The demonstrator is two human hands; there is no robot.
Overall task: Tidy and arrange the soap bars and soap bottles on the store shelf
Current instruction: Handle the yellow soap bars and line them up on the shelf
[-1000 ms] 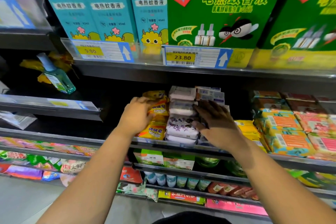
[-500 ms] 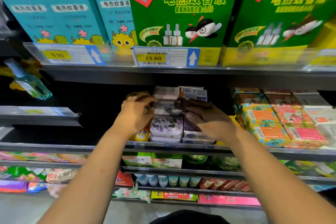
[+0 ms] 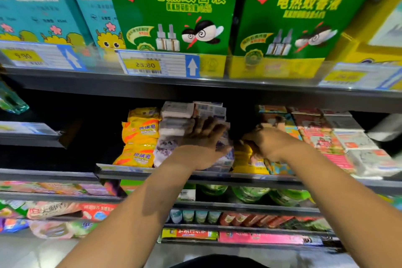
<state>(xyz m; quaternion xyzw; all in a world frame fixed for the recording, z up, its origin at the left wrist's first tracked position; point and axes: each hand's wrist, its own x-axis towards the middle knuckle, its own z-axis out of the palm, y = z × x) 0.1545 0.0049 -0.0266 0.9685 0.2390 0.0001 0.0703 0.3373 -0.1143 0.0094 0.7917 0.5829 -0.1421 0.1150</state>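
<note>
Two hands reach up to the middle shelf (image 3: 139,168), where the soap bars sit. The left hand (image 3: 202,139) is spread flat, fingers wide, pressing on the front of the white and purple soap bars (image 3: 171,128). It looks like it holds that tall pile steady so it does not tip off. The right hand (image 3: 270,143) is just beside it, with fingers curled down into a dark gap by a yellow pack (image 3: 244,159). It is too blurry to tell if it pinches the pack or only touches it. Maybe it is making room there.

Left of the pile, yellow soap packs (image 3: 139,135) lie stacked and touch it. On the right, boxed soaps (image 3: 322,139) lean in rows. The low rail at the shelf's front keeps things in. The next shelf up sits close over the pile, so there is little room on top. Big green boxes (image 3: 174,11) stand up there behind a price tag (image 3: 145,65).
</note>
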